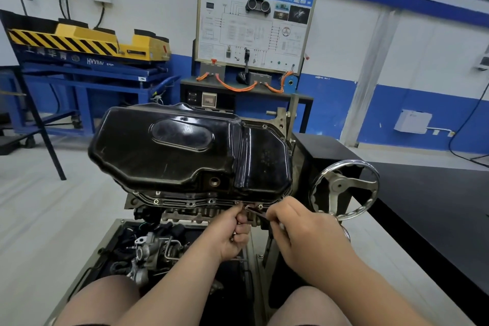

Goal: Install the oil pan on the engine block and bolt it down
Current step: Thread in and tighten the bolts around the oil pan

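Black glossy oil pan point(169, 145) sits on the engine block point(185, 213)

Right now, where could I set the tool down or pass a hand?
Free: the black bench top right of the handwheel, and the flat top of the oil pan. Crowded: the near flange, where the left hand and the right hand with its tool work, and the tray below, full of parts.

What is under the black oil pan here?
The engine block: its ribbed near side shows below the flange of the oil pan. The right hand holds a tool at that flange. The block's mating face and inside are covered by the pan.
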`<act>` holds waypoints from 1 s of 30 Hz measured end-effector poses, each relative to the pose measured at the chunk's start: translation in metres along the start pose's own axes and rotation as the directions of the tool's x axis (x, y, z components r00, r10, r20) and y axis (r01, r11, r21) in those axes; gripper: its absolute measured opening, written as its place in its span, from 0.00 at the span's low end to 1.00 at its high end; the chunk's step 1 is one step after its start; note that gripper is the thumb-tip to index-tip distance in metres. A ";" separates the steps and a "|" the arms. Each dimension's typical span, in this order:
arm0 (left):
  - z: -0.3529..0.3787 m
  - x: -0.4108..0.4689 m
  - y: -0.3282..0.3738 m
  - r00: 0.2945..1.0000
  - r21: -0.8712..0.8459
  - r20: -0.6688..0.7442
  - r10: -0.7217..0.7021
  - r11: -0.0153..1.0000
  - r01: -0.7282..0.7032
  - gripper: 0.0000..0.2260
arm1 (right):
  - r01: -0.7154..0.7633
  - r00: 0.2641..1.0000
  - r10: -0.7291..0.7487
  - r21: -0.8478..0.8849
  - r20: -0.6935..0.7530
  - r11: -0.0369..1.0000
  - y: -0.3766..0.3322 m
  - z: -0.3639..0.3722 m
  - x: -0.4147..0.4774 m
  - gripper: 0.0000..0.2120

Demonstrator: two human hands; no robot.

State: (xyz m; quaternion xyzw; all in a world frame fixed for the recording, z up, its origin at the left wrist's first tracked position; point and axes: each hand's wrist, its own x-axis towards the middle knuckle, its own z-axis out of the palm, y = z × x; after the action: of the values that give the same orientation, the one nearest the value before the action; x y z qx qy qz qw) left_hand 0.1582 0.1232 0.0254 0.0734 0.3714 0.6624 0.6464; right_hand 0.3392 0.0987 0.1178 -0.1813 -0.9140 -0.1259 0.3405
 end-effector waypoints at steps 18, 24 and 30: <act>0.006 -0.012 -0.004 0.999 -0.251 0.045 0.023 0.968 -0.011 0.22 | -0.090 0.972 0.119 -0.144 0.205 0.986 -0.009 -0.005 0.060 0.10; 0.005 -0.029 -0.004 0.981 -0.283 0.192 0.026 0.959 0.030 0.22 | -0.025 0.913 0.061 -0.094 0.403 0.995 -0.017 -0.019 0.066 0.15; 0.011 -0.033 0.001 0.980 -0.275 0.182 0.086 0.961 -0.033 0.19 | 0.102 0.883 0.012 -0.216 0.470 0.971 -0.033 -0.023 0.065 0.16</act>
State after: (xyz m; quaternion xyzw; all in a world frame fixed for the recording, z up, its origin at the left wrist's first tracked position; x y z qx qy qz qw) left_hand 0.1688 0.0975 0.0468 0.0590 0.2109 0.7160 0.6629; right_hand 0.2934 0.0767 0.1745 -0.2237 -0.9516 -0.1936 0.0831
